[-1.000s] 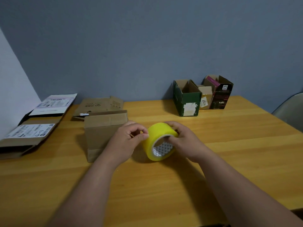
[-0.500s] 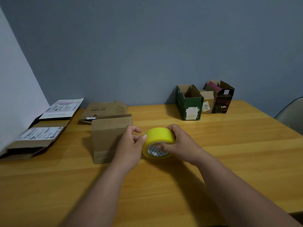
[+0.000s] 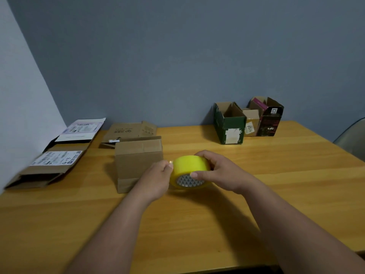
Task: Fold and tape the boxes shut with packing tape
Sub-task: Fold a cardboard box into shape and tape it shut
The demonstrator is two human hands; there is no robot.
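1. Tape roll (image 3: 189, 165), one, yellow, sits mid-table (image 3: 276, 194); we take it as landmark.
2. Right hand (image 3: 221, 172) curls over the roll's top and right side, gripping it.
3. Left hand (image 3: 158, 179) pinches at the roll's left edge, fingertips closed.
4. We count one folded brown box (image 3: 138, 159) just left of the roll, behind the left hand.
5. Three flattened cartons (image 3: 59, 155) lie farther left.
6. Three open boxes (image 3: 230, 123) stand behind and right of the roll.

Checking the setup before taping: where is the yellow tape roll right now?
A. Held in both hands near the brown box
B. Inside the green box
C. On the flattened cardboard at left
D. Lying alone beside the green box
A: the right hand grips the yellow tape roll while the left hand pinches at its edge, beside the brown box.
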